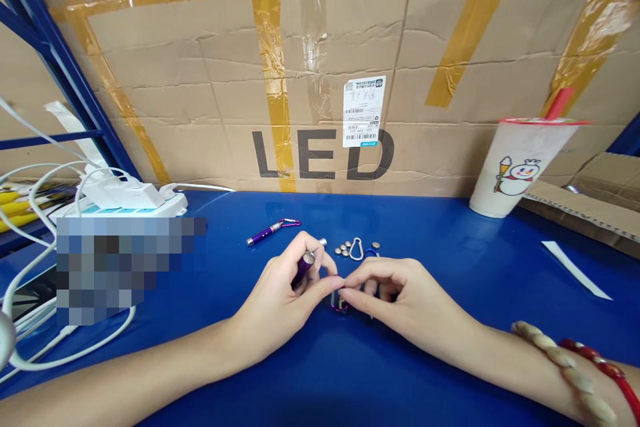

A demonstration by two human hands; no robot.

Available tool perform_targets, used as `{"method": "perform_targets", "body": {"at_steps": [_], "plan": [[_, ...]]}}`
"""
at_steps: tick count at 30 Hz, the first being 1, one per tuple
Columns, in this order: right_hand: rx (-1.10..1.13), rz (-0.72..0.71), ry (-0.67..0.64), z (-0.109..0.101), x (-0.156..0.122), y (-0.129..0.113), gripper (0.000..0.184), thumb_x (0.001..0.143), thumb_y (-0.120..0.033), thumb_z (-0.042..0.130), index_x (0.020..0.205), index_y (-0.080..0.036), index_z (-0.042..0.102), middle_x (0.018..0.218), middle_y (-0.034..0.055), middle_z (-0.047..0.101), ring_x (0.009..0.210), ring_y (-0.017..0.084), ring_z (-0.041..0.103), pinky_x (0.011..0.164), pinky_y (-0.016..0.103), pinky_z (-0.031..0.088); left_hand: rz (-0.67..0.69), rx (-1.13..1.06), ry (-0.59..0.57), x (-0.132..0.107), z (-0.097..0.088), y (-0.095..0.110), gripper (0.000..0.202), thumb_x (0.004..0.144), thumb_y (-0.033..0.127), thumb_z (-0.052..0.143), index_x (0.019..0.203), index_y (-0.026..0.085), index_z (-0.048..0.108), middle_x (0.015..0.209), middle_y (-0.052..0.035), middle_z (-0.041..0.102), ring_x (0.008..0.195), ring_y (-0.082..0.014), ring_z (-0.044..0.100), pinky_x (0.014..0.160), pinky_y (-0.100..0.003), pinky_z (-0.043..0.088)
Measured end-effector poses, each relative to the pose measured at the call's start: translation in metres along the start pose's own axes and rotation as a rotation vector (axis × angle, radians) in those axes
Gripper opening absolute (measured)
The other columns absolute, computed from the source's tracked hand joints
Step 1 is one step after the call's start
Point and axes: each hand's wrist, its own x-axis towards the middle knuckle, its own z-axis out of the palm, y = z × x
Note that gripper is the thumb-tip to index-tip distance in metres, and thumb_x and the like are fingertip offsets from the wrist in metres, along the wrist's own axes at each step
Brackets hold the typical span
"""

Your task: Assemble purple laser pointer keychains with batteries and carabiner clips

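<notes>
My left hand [295,283] is closed around a small purple flashlight [303,270], its silver end showing between the fingers. Thumb and forefinger of that hand pinch the top of a small purple carabiner clip [339,307]. Opposite, my right hand [400,287] pinches the same clip with thumb and forefinger, so the fingertips of both hands meet there. The fingers partly cover the clip. Just beyond lie several button cells [345,250], a silver carabiner [357,249] and a blue ring-shaped piece [371,253]. Farther left rests another purple flashlight [264,235] with a clip attached.
A large taped cardboard box [210,80] walls off the back of the blue table [320,380]. At right stand a drink cup [515,173] with a red straw and a white paper strip [575,270]. White cables and a power strip [125,193] crowd the left side.
</notes>
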Motion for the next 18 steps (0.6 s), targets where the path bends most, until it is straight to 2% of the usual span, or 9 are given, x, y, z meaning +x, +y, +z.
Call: {"method": "perform_targets", "body": {"at_steps": [2, 5, 7, 9, 13, 18], "plan": [[0.068, 0.045, 0.001, -0.0004, 0.0007, -0.0003, 0.018, 0.081, -0.032, 0.064, 0.078, -0.014, 0.068, 0.062, 0.0004, 0.059, 0.048, 0.005, 0.045, 0.042, 0.012, 0.035, -0.042, 0.017, -0.021, 0.0002, 0.0001, 0.0006, 0.028, 0.083, 0.037, 0.056, 0.082, 0.02, 0.035, 0.082, 0.0022, 0.054, 0.059, -0.0078, 0.042, 0.056, -0.022, 0.036], [0.22, 0.09, 0.026, -0.0006, 0.0023, -0.0007, 0.026, 0.075, -0.036, 0.071, 0.082, -0.013, 0.064, 0.07, 0.0016, 0.06, 0.048, 0.005, 0.047, 0.041, 0.012, 0.042, -0.116, 0.08, -0.094, 0.0009, 0.0007, 0.0006, 0.032, 0.079, 0.041, 0.061, 0.087, 0.021, 0.037, 0.071, 0.0048, 0.049, 0.057, -0.0089, 0.039, 0.055, -0.022, 0.035], [0.29, 0.1, 0.051, -0.0005, 0.0031, -0.001, 0.033, 0.07, -0.039, 0.076, 0.083, -0.013, 0.061, 0.075, 0.0029, 0.061, 0.051, 0.007, 0.05, 0.041, 0.012, 0.046, -0.116, 0.11, -0.136, 0.0013, 0.0012, 0.0001, 0.03, 0.08, 0.039, 0.059, 0.085, 0.021, 0.036, 0.068, 0.0049, 0.048, 0.058, -0.0099, 0.041, 0.056, -0.023, 0.035], [0.316, 0.094, 0.063, -0.0004, 0.0034, -0.0009, 0.037, 0.067, -0.038, 0.079, 0.082, -0.013, 0.058, 0.077, 0.0038, 0.061, 0.057, 0.009, 0.053, 0.042, 0.013, 0.049, -0.092, 0.113, -0.16, 0.0016, 0.0014, -0.0003, 0.025, 0.083, 0.036, 0.054, 0.082, 0.02, 0.034, 0.073, 0.003, 0.052, 0.06, -0.0101, 0.041, 0.057, -0.024, 0.035], [0.334, 0.073, 0.038, -0.0002, 0.0023, 0.0016, 0.034, 0.073, -0.038, 0.074, 0.082, -0.013, 0.053, 0.076, 0.004, 0.061, 0.064, 0.012, 0.059, 0.044, 0.014, 0.05, -0.066, 0.117, -0.17, 0.002, 0.0011, 0.0005, 0.022, 0.086, 0.034, 0.048, 0.079, 0.02, 0.033, 0.076, 0.0012, 0.054, 0.06, -0.0101, 0.04, 0.056, -0.024, 0.033], [0.382, 0.076, -0.006, 0.0002, 0.0017, 0.0043, 0.03, 0.083, -0.039, 0.063, 0.091, -0.015, 0.047, 0.073, 0.0029, 0.061, 0.052, 0.01, 0.059, 0.043, 0.013, 0.048, -0.068, 0.11, -0.152, 0.0015, 0.0002, 0.0022, 0.022, 0.09, 0.035, 0.041, 0.077, 0.02, 0.033, 0.072, 0.0023, 0.051, 0.068, -0.0122, 0.047, 0.064, -0.026, 0.036]]}}
